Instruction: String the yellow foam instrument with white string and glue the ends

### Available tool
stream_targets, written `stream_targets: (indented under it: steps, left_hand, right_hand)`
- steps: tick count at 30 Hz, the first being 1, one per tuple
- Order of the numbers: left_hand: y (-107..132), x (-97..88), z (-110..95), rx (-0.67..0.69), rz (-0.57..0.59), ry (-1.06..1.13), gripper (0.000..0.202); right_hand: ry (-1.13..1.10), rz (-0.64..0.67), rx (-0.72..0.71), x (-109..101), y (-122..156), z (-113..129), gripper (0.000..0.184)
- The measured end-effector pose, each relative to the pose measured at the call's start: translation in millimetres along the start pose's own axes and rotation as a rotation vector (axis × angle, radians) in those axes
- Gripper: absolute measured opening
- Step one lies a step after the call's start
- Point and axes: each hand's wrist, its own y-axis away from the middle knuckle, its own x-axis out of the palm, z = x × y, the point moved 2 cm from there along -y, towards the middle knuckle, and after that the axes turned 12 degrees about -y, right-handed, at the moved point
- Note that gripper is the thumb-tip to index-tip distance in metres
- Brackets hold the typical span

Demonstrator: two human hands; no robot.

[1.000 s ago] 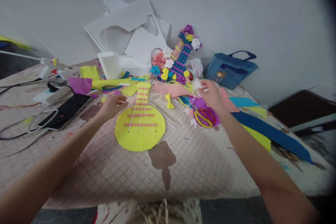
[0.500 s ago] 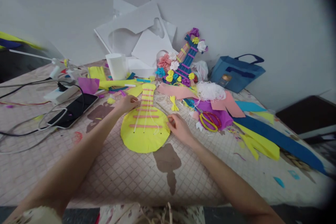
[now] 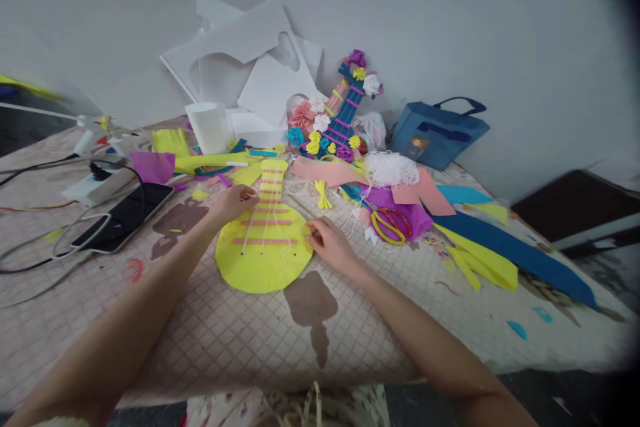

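Note:
A yellow paper guitar [image 3: 264,271] lies flat on the table, its neck pointing away from me. Pink strips cross its neck and body, and white strings run lengthwise over them. One string hangs loose and curled at the right, above a row of small dark holes. My left hand [image 3: 235,204] is at the left side, where neck meets body, fingers curled; what they may hold is hidden. At the body's right edge, my right hand [image 3: 331,244] has its bent fingers closed on the rim. A thin stick [image 3: 300,204] lies just beyond the right hand.
Yellow-and-red scissors [image 3: 389,225], a heap of white string [image 3: 391,169] and a yellow paper bow [image 3: 323,195] lie right of the guitar. A phone [image 3: 125,217] and power strip [image 3: 100,183] with cables are left. A flower-decorated blue guitar [image 3: 345,113] and blue bag [image 3: 435,137] stand behind.
The whole view has shifted, so things sit slightly further left in the picture. Both hands keep nearly the same places against the guitar.

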Motion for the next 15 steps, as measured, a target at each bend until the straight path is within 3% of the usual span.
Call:
stream_targets:
  steps: [7, 15]
  left_hand:
    - [5, -2.4, -2, -0.029, -0.059, 0.071, 0.044]
    - [8, -13.4, -1, -0.022, -0.044, 0.186, 0.048]
  right_hand:
    - [0.018, 0.035, -0.027, 2, 2, 1, 0.025]
    - [-0.038, 0.012, -0.069, 1, 2, 7, 0.024]
